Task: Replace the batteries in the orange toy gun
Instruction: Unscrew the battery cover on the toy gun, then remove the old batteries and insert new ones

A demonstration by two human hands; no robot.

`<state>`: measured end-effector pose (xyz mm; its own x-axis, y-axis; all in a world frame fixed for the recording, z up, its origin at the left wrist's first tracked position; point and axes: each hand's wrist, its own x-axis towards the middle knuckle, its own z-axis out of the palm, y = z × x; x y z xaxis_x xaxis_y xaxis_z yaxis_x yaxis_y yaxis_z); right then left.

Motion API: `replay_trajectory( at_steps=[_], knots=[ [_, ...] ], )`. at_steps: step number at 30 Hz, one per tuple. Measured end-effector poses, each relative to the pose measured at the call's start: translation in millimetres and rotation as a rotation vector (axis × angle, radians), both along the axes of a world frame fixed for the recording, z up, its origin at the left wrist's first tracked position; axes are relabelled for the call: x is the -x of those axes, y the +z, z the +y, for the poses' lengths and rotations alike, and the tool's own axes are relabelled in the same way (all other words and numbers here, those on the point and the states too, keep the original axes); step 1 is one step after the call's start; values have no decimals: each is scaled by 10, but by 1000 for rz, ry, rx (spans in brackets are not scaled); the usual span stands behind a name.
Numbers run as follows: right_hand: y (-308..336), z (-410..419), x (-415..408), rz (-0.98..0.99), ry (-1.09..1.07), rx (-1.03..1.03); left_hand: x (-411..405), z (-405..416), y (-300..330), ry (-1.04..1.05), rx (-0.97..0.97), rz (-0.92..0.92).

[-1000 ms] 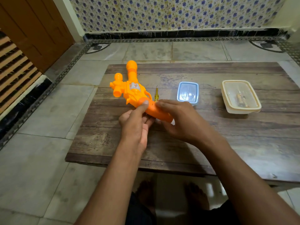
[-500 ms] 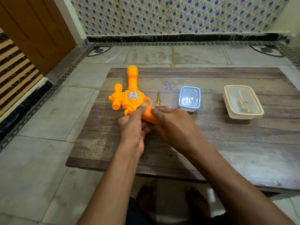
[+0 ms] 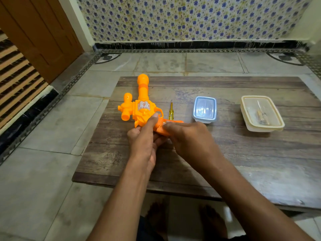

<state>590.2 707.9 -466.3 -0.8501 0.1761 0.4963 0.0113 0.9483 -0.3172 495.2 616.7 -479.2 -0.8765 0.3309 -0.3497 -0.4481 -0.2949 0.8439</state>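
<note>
Left hand [image 3: 145,141]: wraps the toy gun's grip from the near side, thumb pressed up against the body beside the trigger guard; it appears to serve as the anchor that keeps the toy from turning.
Right hand [image 3: 188,138]: fingers curled over the butt end of the grip, fingertips pinching the orange plastic there, probably to work at the battery cover; whether the cover is on or off is hidden.
Orange toy gun [image 3: 141,108]: lies flat at the left of the wooden table [image 3: 225,153], barrel pointing far, handle angled near and right into both hands, so the grip faces the person.
Screwdriver [image 3: 171,110]: yellow-handled, just right of the gun, tip pointing far; within easy reach for a cover screw.
Blue-lidded box [image 3: 205,109]: right of the screwdriver, closed.
Cream box [image 3: 262,113]: far right, closed; small items show dimly inside, possibly batteries.
Stage, as judged: early, batteries not yet exchanged.
</note>
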Motion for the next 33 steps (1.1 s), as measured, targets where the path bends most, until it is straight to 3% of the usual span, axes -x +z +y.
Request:
replay_trajectory(
  at_steps=[4, 7, 10, 19, 26, 33],
  knots=[
    [42, 64, -115, 224, -86, 295, 2, 4, -11, 0, 4, 5],
    [84, 169, -229, 232, -174, 390, 3, 12, -8, 15, -11, -21],
    [112, 298, -365, 124, -258, 347, 10, 20, 1, 23, -1, -51],
    [159, 532, -651, -498, -432, 125, -22, 35, 16, 25, 7, -54],
    [232, 453, -716, -735, -442, 117, -27, 32, 29, 31, 13, -56],
    [291, 423, -733, -717, -478, 173, -23, 48, 14, 30, 28, -63]
  ],
)
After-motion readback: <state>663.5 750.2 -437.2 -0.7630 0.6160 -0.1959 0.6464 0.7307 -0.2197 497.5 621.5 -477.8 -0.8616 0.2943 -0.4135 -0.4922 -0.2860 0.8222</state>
